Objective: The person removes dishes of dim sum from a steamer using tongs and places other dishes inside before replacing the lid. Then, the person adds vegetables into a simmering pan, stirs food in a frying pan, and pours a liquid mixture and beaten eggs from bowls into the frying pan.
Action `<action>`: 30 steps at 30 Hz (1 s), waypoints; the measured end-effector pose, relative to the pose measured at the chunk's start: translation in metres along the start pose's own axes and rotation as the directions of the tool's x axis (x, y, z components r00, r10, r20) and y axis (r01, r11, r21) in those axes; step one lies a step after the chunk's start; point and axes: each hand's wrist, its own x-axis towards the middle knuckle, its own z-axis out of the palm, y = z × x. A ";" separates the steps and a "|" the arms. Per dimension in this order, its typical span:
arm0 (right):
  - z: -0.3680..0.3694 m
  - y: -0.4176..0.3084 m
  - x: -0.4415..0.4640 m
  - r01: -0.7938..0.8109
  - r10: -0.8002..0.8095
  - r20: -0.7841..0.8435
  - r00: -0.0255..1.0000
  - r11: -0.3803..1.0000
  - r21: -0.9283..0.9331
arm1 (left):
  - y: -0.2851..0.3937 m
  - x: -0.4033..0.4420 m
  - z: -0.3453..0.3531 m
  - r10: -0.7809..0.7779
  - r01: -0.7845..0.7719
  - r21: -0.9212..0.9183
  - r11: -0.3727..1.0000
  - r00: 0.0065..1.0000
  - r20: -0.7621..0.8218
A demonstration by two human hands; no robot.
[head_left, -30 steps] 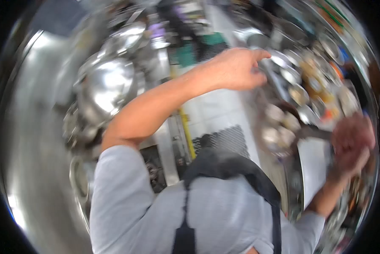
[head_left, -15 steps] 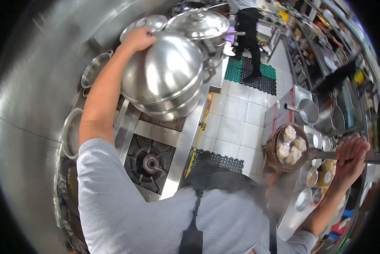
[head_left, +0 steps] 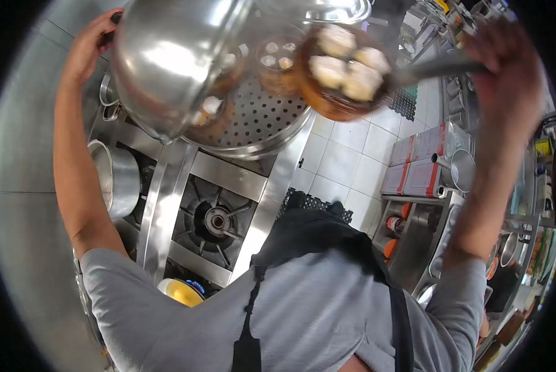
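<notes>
My left hand (head_left: 95,43) grips the dark knob of a large domed steamer lid (head_left: 166,59), holding it tilted up on the left side of the steamer. Below it shows the perforated steamer tray (head_left: 259,115), with several small round baskets of dumplings on it, such as one basket (head_left: 278,65) half veiled by steam. In my right hand (head_left: 507,68), blurred by motion, is a long grey tong-like tool (head_left: 439,67). At its end a brown round steamer basket (head_left: 330,108) with several pale dumplings (head_left: 346,62) hangs over the steamer's right edge.
A bare burner (head_left: 216,220) lies in front of the steamer. Beside a lit flame sits something yellow (head_left: 182,291). A metal pot (head_left: 120,180) stands to the left. Red-and-white boxes (head_left: 414,161), a saucepan (head_left: 460,170) and shelves line the right, across a tiled floor (head_left: 340,155).
My left hand has lifted the lid off the steamer and leftward, uncovering the tray. My right hand has carried the dumpling basket from the right-hand counter up and left to the steamer.
</notes>
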 end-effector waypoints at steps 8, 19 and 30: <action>0.134 0.084 -0.009 -0.114 0.134 0.089 0.987 0.973 -0.200 | -0.011 -0.017 -0.034 -0.068 0.068 0.019 0.997 0.998 -0.015; 0.152 0.169 -0.040 -0.304 0.330 0.156 0.931 0.938 -0.168 | -0.047 -0.007 -0.079 -0.140 0.138 -0.050 0.989 0.989 -0.048; 0.092 0.164 0.008 0.039 0.030 0.227 0.973 0.955 -0.294 | 0.037 -0.046 0.020 -0.064 0.047 -0.089 0.995 0.978 -0.201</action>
